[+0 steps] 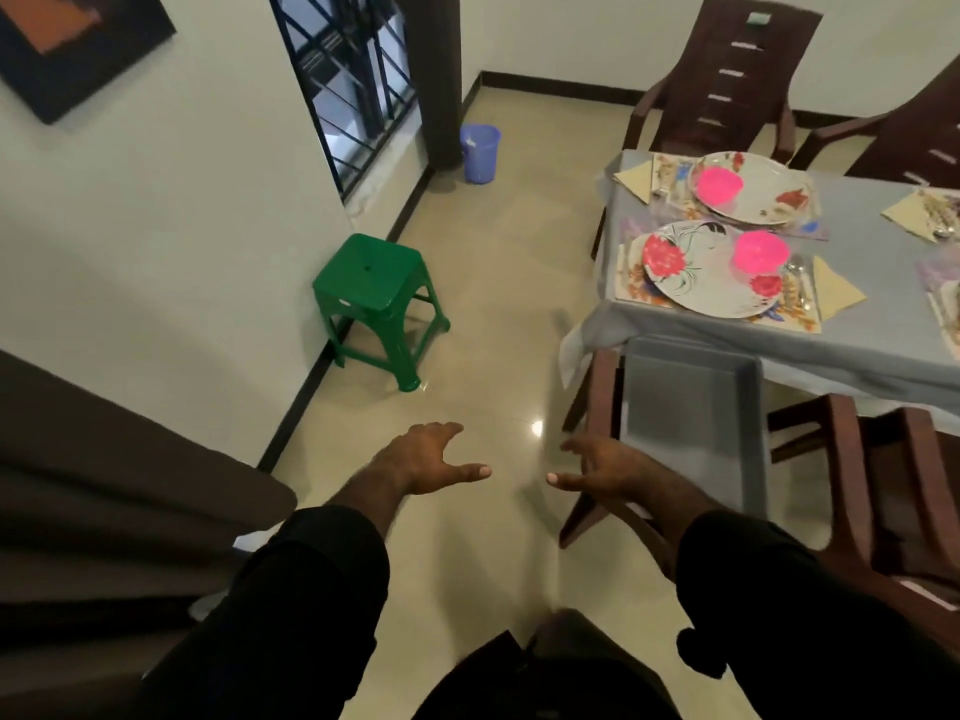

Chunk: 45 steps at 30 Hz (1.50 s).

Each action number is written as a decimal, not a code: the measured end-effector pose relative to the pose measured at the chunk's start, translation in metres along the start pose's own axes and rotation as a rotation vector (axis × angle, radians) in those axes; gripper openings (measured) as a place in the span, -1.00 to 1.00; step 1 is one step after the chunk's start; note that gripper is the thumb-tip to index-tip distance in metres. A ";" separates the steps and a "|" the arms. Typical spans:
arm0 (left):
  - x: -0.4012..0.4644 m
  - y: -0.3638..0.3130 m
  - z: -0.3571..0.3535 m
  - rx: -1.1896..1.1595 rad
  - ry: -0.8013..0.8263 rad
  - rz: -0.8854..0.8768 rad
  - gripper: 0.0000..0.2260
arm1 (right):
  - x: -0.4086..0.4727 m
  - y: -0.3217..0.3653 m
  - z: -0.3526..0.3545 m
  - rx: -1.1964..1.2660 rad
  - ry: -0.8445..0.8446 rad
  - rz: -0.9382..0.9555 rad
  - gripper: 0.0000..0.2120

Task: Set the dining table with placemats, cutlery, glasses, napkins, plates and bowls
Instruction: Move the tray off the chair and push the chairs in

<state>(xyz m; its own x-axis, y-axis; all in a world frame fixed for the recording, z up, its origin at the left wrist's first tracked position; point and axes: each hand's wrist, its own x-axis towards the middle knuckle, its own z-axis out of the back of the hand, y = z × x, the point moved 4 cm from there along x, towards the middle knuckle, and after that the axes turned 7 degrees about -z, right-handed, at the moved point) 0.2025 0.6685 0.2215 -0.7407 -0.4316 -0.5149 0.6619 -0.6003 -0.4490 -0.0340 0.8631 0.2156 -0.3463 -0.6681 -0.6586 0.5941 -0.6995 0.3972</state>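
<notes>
Both hands, left [431,457] and right [605,467], hung released over bare floor [493,283]; tray [691,407] sat just beside table edge [727,350]; no legible writing.

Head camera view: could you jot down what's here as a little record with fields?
left hand: open, fingers spread, holding nothing, above the floor
right hand: open, holding nothing, beside the grey tray
table: grey cloth, two floral plates showing in full
near plate: pink bowl on it, napkin beside it
far plate: pink bowl on it
glasses: none in view
floor: green stool, blue bucket
</notes>
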 end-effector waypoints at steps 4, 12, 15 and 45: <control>0.052 0.021 0.028 0.046 0.047 -0.009 0.19 | 0.065 0.025 0.015 -0.032 0.012 -0.013 -0.06; 0.176 0.070 0.134 0.113 0.075 0.055 0.08 | 0.208 0.063 0.088 -0.002 0.086 -0.015 -0.08; 0.219 0.072 0.186 0.090 0.045 0.046 0.03 | 0.255 0.090 0.137 -0.007 0.058 0.010 -0.08; 0.901 -0.020 0.590 0.266 0.174 -0.241 -0.20 | 0.737 0.094 0.626 0.206 -0.195 -0.155 -0.11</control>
<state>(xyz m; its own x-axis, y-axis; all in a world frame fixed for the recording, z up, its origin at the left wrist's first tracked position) -0.5460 -0.1055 0.1973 -0.8254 -0.1509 -0.5441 0.4019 -0.8338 -0.3785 -0.6882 0.1464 0.1681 -0.5657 -0.5713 -0.5946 0.3706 -0.8203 0.4356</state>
